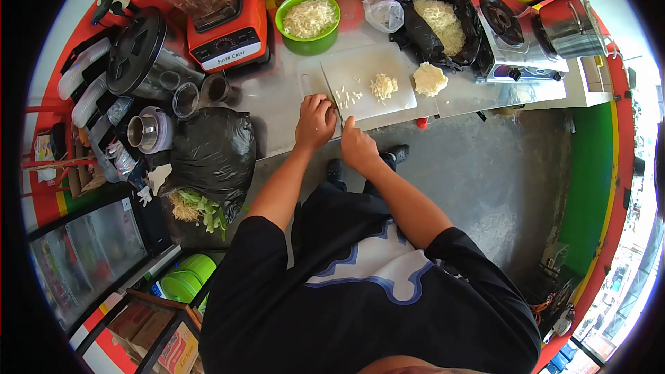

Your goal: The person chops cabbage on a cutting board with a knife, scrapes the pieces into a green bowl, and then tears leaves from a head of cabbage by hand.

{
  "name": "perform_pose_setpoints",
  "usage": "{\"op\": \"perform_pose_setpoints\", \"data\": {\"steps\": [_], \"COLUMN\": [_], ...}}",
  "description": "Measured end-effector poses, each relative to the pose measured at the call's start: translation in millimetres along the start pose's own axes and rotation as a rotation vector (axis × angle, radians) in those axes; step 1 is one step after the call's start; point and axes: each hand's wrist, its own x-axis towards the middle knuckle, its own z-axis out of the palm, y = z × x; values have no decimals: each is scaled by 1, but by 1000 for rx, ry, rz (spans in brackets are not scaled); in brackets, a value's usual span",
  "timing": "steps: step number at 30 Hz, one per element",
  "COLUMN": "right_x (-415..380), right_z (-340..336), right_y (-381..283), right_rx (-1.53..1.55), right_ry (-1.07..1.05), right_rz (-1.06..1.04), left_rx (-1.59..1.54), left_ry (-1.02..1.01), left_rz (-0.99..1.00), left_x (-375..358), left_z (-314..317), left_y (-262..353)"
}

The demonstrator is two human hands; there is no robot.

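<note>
to my left the black bag (213, 156) bulges beside the edge of the steel counter (273, 107), and a strip of steel runs from there to the white board (360, 61). my left hand (315, 125) has its fingers curled at the board's near edge, though i can't tell if they pinch anything, while my right hand (359, 145) grasps the knife (330, 85), its blade slanting across the board. rightward lie cut bits (348, 98), then the shredded pile (383, 86), with the pale chunk (429, 79) just past the board's right edge.
</note>
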Motion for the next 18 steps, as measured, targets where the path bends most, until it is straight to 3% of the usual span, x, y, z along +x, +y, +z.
{"op": "perform_pose_setpoints", "data": {"steps": [5,8,10,14,18], "right_x": [19,16,6,0,8], "right_z": [-6,-8,-7,-6,-3], "right_y": [8,10,11,19,46], "right_rx": [70,139,186,156,160], "right_ry": [71,118,88,-34,-28], "right_rz": [-29,47,17,-110,-126], "left_rx": [-32,10,-3,-63,-50], "left_ry": [-19,110,279,367,264], "left_rz": [14,-23,-136,-197,-232], "left_x": [0,-1,-5,-12,-29], "left_z": [-11,-11,-8,-11,-20], "left_y": [6,1,-7,-14,-11]}}
